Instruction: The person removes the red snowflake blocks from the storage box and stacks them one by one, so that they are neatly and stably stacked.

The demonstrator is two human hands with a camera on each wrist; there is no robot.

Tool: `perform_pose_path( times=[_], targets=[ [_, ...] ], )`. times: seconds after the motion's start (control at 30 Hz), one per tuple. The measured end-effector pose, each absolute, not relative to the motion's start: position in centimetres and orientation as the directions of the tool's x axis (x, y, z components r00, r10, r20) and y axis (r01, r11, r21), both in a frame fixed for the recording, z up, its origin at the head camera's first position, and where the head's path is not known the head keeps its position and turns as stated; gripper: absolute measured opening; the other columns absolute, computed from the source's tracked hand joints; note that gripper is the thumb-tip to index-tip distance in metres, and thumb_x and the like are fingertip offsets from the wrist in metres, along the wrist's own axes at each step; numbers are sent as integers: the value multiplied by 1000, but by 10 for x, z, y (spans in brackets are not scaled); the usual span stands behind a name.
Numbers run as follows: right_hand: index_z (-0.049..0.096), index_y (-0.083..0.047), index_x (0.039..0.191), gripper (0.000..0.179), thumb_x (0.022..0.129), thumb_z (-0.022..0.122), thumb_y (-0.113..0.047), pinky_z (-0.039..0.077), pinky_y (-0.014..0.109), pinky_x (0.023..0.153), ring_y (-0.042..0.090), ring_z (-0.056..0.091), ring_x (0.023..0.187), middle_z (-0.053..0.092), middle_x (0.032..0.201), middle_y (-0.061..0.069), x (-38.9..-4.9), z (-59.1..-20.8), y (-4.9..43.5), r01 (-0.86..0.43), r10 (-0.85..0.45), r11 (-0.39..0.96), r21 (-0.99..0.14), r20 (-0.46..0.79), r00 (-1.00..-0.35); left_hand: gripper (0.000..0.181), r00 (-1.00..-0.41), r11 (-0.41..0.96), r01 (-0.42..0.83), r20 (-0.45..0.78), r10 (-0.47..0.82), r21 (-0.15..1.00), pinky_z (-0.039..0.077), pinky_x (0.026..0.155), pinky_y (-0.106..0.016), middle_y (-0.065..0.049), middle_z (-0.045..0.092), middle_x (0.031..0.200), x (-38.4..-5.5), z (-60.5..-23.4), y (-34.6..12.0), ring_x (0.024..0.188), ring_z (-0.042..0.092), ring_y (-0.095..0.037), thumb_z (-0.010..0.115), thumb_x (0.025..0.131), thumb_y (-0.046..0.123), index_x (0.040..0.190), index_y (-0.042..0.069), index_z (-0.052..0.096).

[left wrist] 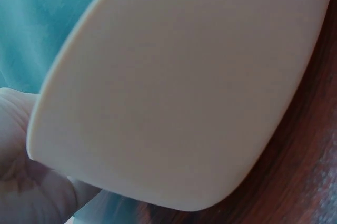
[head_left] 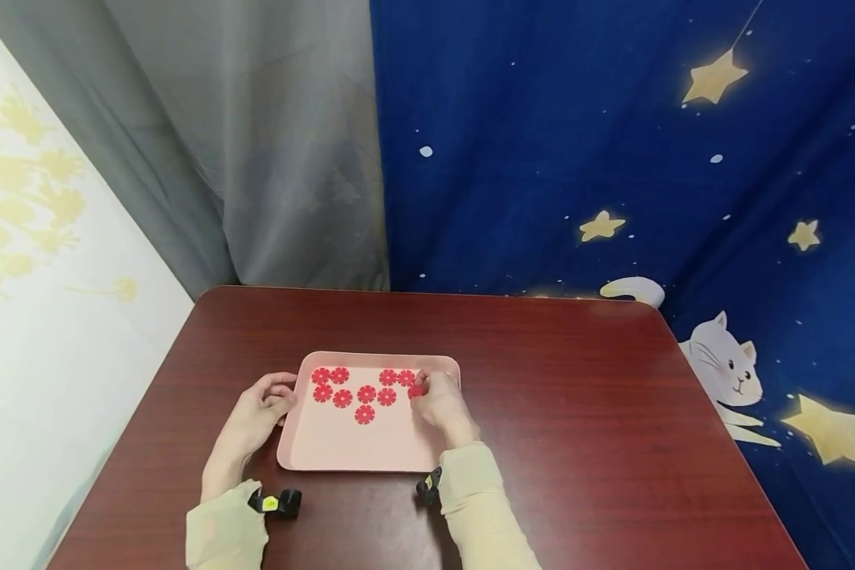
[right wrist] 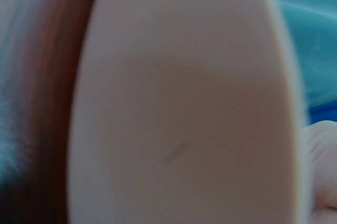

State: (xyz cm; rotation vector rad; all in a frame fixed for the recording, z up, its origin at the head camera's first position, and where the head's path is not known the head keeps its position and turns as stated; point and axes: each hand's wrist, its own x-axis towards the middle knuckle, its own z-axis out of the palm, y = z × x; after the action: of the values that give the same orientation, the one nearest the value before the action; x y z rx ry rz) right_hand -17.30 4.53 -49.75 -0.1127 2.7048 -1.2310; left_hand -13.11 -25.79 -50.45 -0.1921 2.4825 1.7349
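A pale pink tray (head_left: 342, 455) stands on the table, with several red notched flower-shaped discs (head_left: 366, 393) lying flat in its upper half. They sit in a cluster at the upper left, another at the upper right, and a few in the middle. My right hand (head_left: 442, 405) reaches over the tray's right side and pinches a red disc (head_left: 416, 391) beside the upper-right cluster. At the left rim, my left hand (head_left: 256, 408) holds the tray's edge with bent fingers. In the left wrist view the tray's outer wall (left wrist: 174, 92) covers part of that hand.
The tray rests on a dark red-brown table (head_left: 563, 412). Behind it hang a grey curtain (head_left: 299, 158) and a blue curtain (head_left: 513, 158) with stars. A white patterned surface (head_left: 57, 317) stands along the left. Black straps (head_left: 278, 503) sit at the wrists.
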Motion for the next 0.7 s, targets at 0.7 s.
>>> perform_pose_path(
  times=[0.7],
  targets=[
    [58, 8, 115, 36, 83, 74, 4, 52, 32, 47, 36, 62, 52, 59, 79, 30, -180, -465, 139, -132, -90, -2, -991, 131, -987, 38, -984, 354, -177, -165, -64, 918, 52, 67, -32, -17, 57, 101, -129, -506, -258, 78, 58, -19, 58, 98, 9, 134, 3, 49]
  ],
)
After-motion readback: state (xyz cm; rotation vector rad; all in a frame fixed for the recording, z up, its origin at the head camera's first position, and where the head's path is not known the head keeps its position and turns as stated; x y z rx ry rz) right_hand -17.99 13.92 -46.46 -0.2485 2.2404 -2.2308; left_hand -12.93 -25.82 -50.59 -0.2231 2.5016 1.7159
